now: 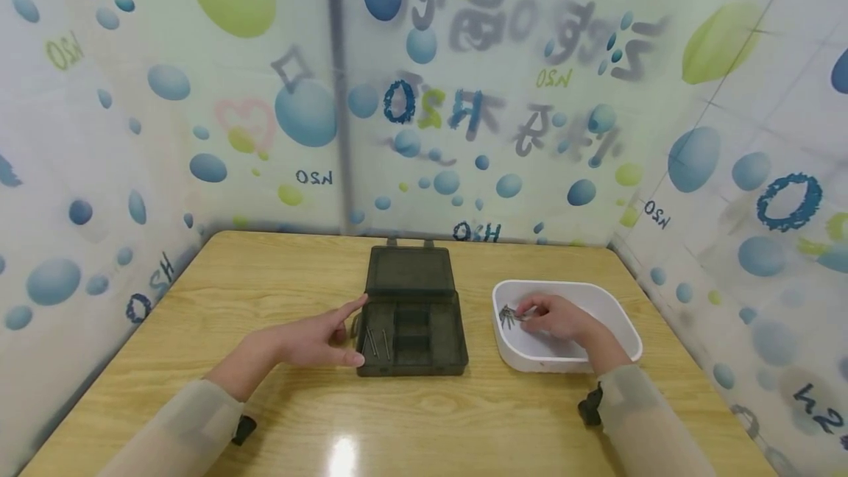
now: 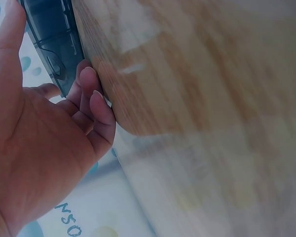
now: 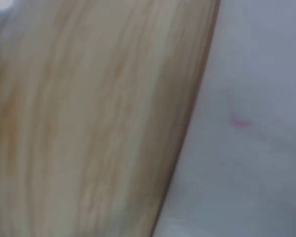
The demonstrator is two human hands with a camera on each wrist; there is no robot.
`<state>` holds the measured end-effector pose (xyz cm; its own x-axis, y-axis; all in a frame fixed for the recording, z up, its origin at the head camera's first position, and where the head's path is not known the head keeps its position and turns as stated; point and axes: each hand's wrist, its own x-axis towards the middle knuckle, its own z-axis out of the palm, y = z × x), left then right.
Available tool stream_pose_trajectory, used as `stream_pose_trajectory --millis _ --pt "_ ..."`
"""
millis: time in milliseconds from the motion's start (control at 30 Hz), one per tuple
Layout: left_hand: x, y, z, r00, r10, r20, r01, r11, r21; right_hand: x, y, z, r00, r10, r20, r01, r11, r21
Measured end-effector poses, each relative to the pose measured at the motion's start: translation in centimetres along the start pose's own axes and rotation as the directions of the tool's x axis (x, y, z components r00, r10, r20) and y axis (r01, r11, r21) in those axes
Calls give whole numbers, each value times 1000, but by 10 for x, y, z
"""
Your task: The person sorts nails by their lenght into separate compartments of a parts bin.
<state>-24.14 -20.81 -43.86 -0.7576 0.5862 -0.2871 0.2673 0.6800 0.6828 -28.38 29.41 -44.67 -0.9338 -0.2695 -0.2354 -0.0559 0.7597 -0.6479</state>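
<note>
My left hand (image 1: 308,341) lies along the left side of an open dark green plastic case (image 1: 430,369). Its index finger reaches the rear corner, and the thumb touches the front corner; the other fingers are bent, as the left wrist view shows beside the case (image 2: 52,29). A few thin metal pins, perhaps nails or screws (image 1: 372,343), lie in the case's left compartment. Inside a white plastic bin (image 1: 563,364), my right hand (image 1: 559,317) has its fingertips at a small pile of similar metal pieces (image 1: 507,317). Whether it pinches one is too small to tell.
The case's lid (image 1: 411,269) is folded back, away from me. Both containers stand on a wooden table (image 1: 278,418), with a gap between them. Patterned curtains (image 1: 464,190) enclose the table's back and sides. Only table and pale cloth appear in the right wrist view.
</note>
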Motion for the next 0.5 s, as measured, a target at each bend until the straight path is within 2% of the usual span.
stream_pose_trajectory --millis 300,500 --pt "-1 1 0 1000 -2 -6 2 1000 5 -1 -3 1 1000 10 3 -10 1000 -20" --pt "-1 0 0 1000 -1 -7 1 1000 12 1 -2 3 1000 -16 -2 16 999 -40"
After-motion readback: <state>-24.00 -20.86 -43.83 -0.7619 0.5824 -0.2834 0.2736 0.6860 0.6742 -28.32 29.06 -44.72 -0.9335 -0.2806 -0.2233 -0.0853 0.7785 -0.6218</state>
